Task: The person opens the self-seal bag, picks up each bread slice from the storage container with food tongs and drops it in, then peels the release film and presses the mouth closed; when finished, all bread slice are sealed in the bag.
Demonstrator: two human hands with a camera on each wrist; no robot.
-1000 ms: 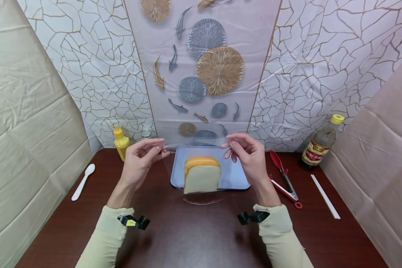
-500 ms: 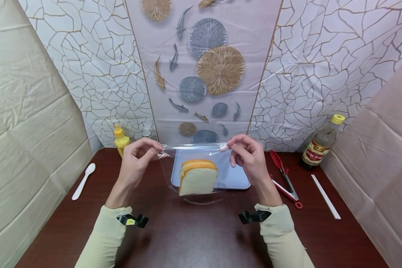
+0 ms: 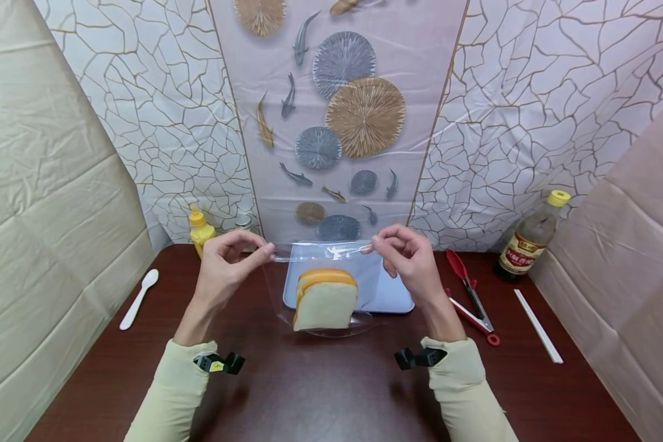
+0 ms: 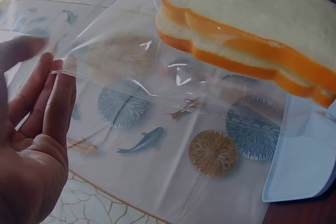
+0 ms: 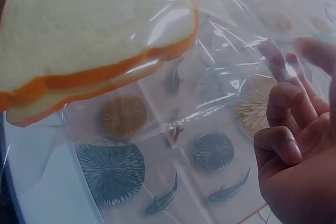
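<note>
Two bread slices [image 3: 326, 305] with orange crusts sit together inside a clear plastic bag [image 3: 367, 282], seen through its film. My left hand [image 3: 224, 264] pinches the bag's upper left corner between thumb and fingers. At the upper right corner, my right hand [image 3: 411, 261] pinches the film the same way. The bag's top edge is stretched between the two hands. Behind the bread lies a light blue tray [image 3: 395, 301]. In the left wrist view the bread [image 4: 252, 30] hangs to the right of the fingers; in the right wrist view the bread [image 5: 94, 35] shows at upper left.
A white spoon [image 3: 139, 299] lies at the left, with a yellow squeeze bottle [image 3: 201, 231] and a small jar [image 3: 243, 221] at the back. Red-handled tongs [image 3: 471, 301], white chopsticks [image 3: 538, 325] and a yellow-capped sauce bottle [image 3: 527, 239] are on the right.
The bag's top edge, hard to see a second ago, is drawn taut between my hands and has dropped slightly. The bread has shifted a little left and down.
</note>
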